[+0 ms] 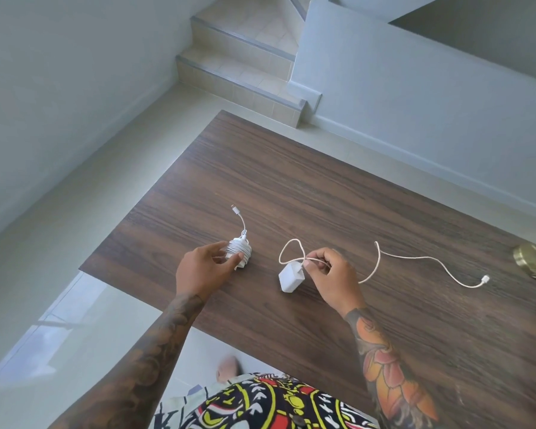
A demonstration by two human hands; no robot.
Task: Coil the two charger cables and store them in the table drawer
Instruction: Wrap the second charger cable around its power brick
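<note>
Nearest, the right hand [328, 274] pinches the loose charger cable [415, 258] just beside its white adapter [290, 278], which rests on the wooden surface [322, 187] touching the fingers; a small loop rises beyond them; the rest trails off to the right, uncoiled. The left hand [205, 267], fingers half spread, touches the coiled charger [239, 250] just ahead of it; its plug end pokes farther out. One coil seems done; the second is just beginning; next calls for winding the slack; no drawer shows.

Left hand [205, 267] at coiled charger [239, 250], perhaps touching; right hand [331, 274] pinching loose cable [415, 258] above white adapter [291, 278].
</note>
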